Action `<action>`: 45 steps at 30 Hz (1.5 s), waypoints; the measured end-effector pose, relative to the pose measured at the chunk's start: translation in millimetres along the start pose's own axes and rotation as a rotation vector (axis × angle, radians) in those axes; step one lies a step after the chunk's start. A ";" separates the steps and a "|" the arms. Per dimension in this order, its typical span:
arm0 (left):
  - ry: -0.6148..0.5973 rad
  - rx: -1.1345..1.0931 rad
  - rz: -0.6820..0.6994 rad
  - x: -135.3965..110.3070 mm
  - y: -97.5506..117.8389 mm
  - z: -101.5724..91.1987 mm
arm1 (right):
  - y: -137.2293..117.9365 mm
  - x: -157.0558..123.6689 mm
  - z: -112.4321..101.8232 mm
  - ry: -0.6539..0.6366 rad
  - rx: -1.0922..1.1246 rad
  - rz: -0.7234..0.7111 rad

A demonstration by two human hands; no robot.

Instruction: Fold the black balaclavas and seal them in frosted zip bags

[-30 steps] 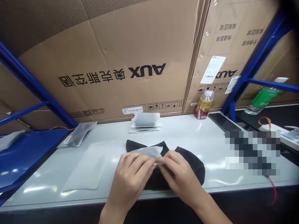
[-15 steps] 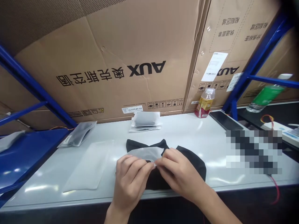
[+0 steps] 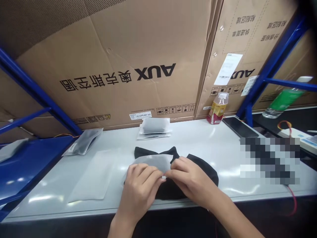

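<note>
A frosted plastic bag (image 3: 158,161) lies over a black cloth garment (image 3: 204,170) near the table's front edge. My left hand (image 3: 141,186) is closed, its thumb and fingers pinching the bag's near edge. Beside it, my right hand (image 3: 189,178) pinches the same edge, and the fingertips of both hands almost meet. A small white piece (image 3: 163,177) shows between them; the fingers cover most of it. Dark cloth spreads under and around both hands, and the bag's near part is hidden by them.
Another flat frosted bag (image 3: 91,180) lies to the left, with a filled bag (image 3: 85,142) behind it. Several packed bags (image 3: 155,127) are stacked at the back. A drink bottle (image 3: 218,109) and a phone (image 3: 240,127) stand and lie right. Large cartons (image 3: 119,43) back the table.
My left hand has rolled slightly, and more of the small white piece shows between the fingertips. The right hand keeps its pinch with little movement. The bag's far edge sits slightly higher.
</note>
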State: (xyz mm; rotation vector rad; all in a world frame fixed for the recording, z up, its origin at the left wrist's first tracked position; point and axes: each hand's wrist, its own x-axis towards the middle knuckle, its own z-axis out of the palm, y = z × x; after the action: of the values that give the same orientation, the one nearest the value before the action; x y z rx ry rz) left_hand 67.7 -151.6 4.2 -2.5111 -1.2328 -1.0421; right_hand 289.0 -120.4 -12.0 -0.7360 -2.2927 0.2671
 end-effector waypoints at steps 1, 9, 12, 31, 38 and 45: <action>0.010 -0.007 0.006 0.2 -0.4 -0.6 | 0.2 -1.3 1.1 0.020 -0.003 0.001; 0.115 -0.033 0.049 -3.2 -5.8 4.1 | -11.6 -9.1 16.5 0.268 -0.125 -0.004; 0.074 -0.045 0.055 -3.4 -8.1 3.9 | -15.6 -8.5 17.7 0.260 -0.076 0.036; -0.077 -0.170 -0.070 1.4 -3.3 -13.3 | -7.3 -7.7 27.4 0.431 -0.304 -0.230; 0.026 -0.068 0.078 0.8 -6.5 -5.3 | -15.5 0.7 3.9 0.077 -0.269 -0.037; -0.006 -0.086 0.067 -1.7 -3.5 -4.6 | -16.1 -3.7 1.9 0.094 -0.298 -0.099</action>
State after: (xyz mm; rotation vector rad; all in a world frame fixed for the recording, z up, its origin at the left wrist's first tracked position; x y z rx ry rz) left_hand 62.0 -152.4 6.0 -2.6019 -1.1203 -1.0944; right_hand 283.0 -135.7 -9.3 -0.7606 -2.2951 -0.1556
